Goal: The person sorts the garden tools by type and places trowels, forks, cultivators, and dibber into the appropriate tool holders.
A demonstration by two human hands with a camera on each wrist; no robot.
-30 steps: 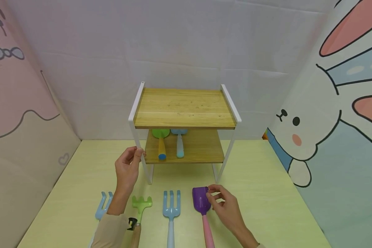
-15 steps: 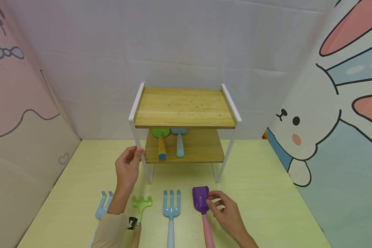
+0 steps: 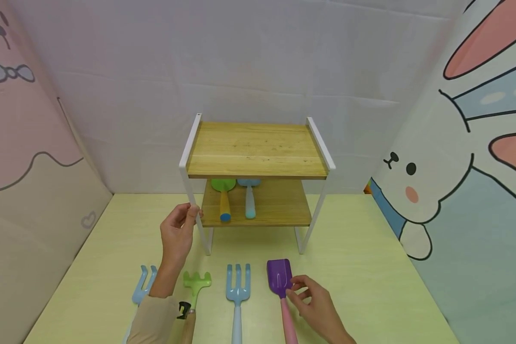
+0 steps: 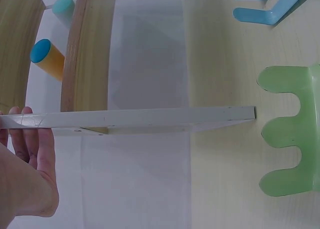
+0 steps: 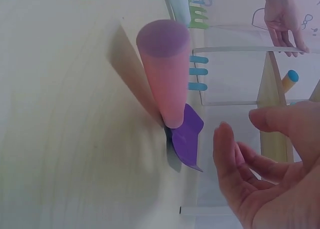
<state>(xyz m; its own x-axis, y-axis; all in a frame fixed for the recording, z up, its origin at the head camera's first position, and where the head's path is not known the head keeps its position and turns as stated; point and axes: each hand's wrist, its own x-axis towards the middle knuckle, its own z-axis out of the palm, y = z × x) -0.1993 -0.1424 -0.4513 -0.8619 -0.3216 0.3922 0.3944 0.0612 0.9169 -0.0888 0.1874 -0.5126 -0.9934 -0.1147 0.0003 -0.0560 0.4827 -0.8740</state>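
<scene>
My left hand (image 3: 177, 234) holds the white front left post (image 4: 150, 118) of a two-tier wooden shelf rack (image 3: 258, 149), thumb in front and fingers behind. Beside the purple blade of a toy shovel (image 3: 279, 277) with a pink handle (image 5: 167, 84) is my right hand (image 3: 316, 303). Its fingers are loosely bent, and the right wrist view shows a gap between thumb and forefinger with nothing held. On the rack's lower tier lie a tool with a green head and yellow handle (image 3: 225, 205) and a light blue one (image 3: 250, 203), their heads partly hidden by the top tier.
Left of the shovel lie a light blue fork (image 3: 238, 289), a green rake (image 3: 196, 285) with a wooden handle, and another blue fork (image 3: 144, 285) partly behind my left forearm. White cloth (image 3: 249, 57) hangs behind the rack on the pale yellow table (image 3: 370, 267).
My right hand has slid toward me along the purple blade, from near its tip to near where it joins the handle. The left hand stays on the post.
</scene>
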